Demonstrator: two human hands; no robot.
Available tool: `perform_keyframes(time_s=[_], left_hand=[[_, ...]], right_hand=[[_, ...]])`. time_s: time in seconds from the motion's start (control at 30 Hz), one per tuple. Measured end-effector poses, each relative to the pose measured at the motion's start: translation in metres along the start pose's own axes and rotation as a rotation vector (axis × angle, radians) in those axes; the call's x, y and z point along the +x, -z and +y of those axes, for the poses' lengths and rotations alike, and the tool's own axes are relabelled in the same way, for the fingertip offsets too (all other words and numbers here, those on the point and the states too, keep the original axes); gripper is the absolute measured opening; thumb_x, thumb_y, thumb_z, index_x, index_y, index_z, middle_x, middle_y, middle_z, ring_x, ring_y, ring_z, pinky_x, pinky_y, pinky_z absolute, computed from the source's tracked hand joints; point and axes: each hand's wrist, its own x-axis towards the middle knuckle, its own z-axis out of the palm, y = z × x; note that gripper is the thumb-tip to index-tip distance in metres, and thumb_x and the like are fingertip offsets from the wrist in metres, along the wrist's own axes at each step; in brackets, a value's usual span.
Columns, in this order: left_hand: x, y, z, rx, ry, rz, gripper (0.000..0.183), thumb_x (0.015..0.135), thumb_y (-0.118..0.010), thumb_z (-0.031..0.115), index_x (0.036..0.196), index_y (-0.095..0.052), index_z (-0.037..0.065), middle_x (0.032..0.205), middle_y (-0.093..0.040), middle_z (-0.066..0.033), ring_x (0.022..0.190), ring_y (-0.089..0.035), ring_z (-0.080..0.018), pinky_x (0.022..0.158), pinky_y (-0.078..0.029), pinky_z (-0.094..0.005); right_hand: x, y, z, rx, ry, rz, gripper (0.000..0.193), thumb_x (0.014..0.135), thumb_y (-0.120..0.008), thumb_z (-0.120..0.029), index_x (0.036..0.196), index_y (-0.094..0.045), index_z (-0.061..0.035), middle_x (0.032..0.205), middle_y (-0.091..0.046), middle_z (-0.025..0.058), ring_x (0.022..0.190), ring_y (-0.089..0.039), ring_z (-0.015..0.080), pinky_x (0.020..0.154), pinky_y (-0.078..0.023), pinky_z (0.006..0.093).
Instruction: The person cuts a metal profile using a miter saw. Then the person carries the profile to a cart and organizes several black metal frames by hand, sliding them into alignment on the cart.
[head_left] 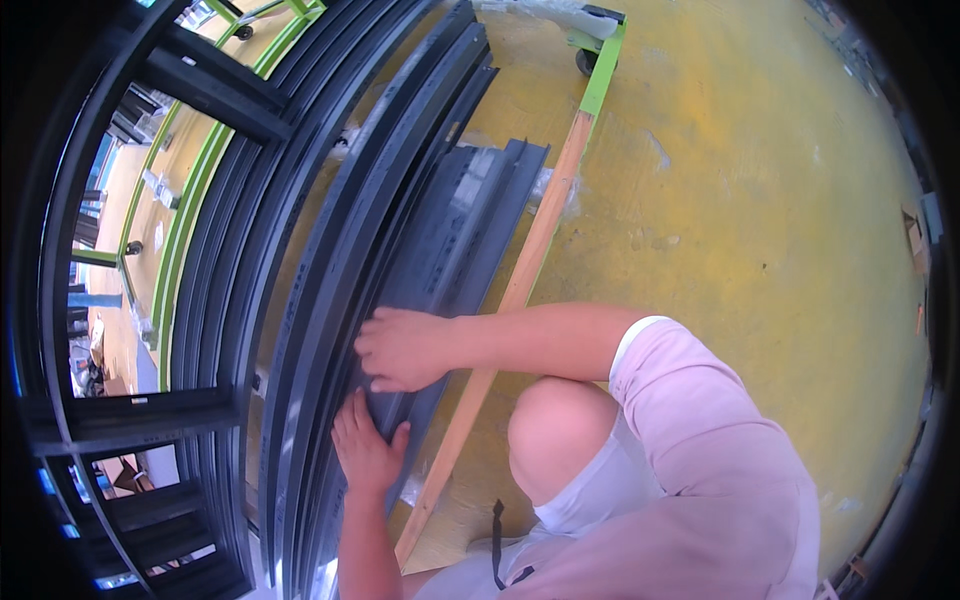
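Long dark grey metal profiles (452,225) lie side by side in a stack in front of me. My right hand (405,348) reaches across from the right, its fingers bent down over the edge of one profile. Just below it, my left hand (367,445) rests on the same group of profiles, fingers stretched out and thumb apart. The two hands nearly touch. What lies under the right fingertips is hidden.
A wooden strip (540,225) runs along the right of the profiles, joined to a green wheeled frame (603,75). More dark profiles (245,210) and upright black frames (150,430) stand left. My bare knee (560,435) is close by, above the yellow floor (740,200).
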Motion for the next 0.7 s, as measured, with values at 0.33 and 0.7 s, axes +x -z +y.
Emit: perform_keyframes(time_s=[0.33,0.7], left_hand=[[-0.028,-0.011,-0.025,0.057,0.034,-0.039,0.093,0.079,-0.075,0.041,0.151,-0.038,-0.006,0.144,-0.046,-0.0305,0.125,-0.046,-0.0495,0.111,-0.035,-0.0567],[-0.036,-0.009,-0.028,0.09,0.016,-0.06,0.094,0.09,-0.062,0.056,0.152,-0.033,-0.008,0.139,-0.045,-0.0329,0.123,-0.046,-0.0511,0.106,-0.035,-0.0612]], right_hand=[[-0.03,0.045,0.085,-0.245,-0.176,0.399,0.022,0.086,-0.069,-0.033,0.086,-0.068,-0.011,0.094,-0.057,0.0031,0.093,-0.056,0.0206,0.083,-0.042,0.0369],[-0.038,0.043,0.083,-0.135,-0.244,0.107,0.021,0.089,-0.061,-0.024,0.09,-0.074,-0.0081,0.089,-0.069,0.0012,0.093,-0.061,0.0184,0.09,-0.04,0.0345]])
